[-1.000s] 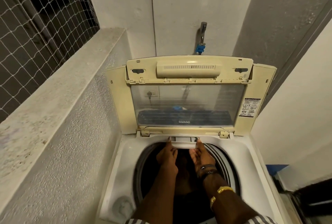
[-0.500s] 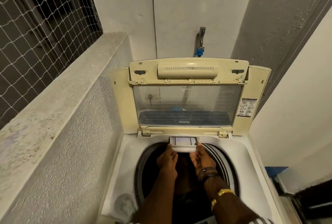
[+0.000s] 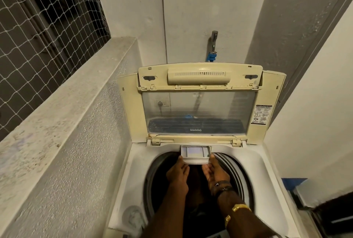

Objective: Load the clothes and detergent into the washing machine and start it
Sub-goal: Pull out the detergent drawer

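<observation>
The detergent drawer (image 3: pixel 195 152) sits at the back rim of the washing machine (image 3: pixel 267 171), just under the raised lid (image 3: pixel 198 111). It now stands further out over the drum opening (image 3: pixel 238 171) than a second ago, so its pale compartments show from above. They look empty. The left hand (image 3: pixel 177 173) has its fingers curled under the drawer's left front corner. The right hand (image 3: pixel 214 171) cups the front lip from below, thumb against the right edge. Both hands grip the drawer, which means it is likely open far enough to take detergent. The drum below is dark, and I cannot tell whether clothes lie in it. On the wall behind, a tap (image 3: pixel 214 41) hangs above the lid.
</observation>
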Available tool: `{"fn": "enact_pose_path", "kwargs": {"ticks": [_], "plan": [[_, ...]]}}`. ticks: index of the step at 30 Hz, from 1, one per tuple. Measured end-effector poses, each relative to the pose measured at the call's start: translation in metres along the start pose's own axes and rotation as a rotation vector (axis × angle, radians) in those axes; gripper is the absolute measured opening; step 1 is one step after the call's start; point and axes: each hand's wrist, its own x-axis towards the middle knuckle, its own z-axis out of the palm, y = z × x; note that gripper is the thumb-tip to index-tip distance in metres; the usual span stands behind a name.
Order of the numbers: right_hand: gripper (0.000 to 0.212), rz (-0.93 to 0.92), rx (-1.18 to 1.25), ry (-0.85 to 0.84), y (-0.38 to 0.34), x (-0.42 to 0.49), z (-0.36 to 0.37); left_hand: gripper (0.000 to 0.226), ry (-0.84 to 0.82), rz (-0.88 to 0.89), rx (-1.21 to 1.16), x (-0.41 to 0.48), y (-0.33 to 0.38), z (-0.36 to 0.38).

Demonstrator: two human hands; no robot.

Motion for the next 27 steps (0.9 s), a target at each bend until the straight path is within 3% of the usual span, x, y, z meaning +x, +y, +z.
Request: {"fn": "enact_pose_path", "kwargs": {"ticks": [10,13,19,21,24,27], "plan": [[0.025,-0.010,-0.035,-0.019,-0.001,0.004,-0.004,0.036,-0.001,-0.021,0.023,0.001,0.001,-0.001],[0.013,0.002,-0.069,-0.009,-0.002,0.007,-0.006,0.037,-0.004,-0.024,0.038,0.004,0.002,-0.002],[0.013,-0.010,-0.075,0.021,-0.005,0.008,-0.006,0.025,0.005,0.012,0.138,0.003,0.008,-0.004],[0.015,-0.011,-0.086,0.023,-0.005,0.005,-0.007,0.011,0.031,0.043,0.235,0.004,0.008,-0.008],[0.022,0.001,-0.136,0.035,-0.004,0.000,-0.008,0.028,0.095,0.205,0.601,0.016,0.007,-0.019],[0.025,0.021,-0.205,0.051,0.001,-0.004,-0.012,0.028,0.118,0.376,0.957,0.013,0.007,-0.031]]}}
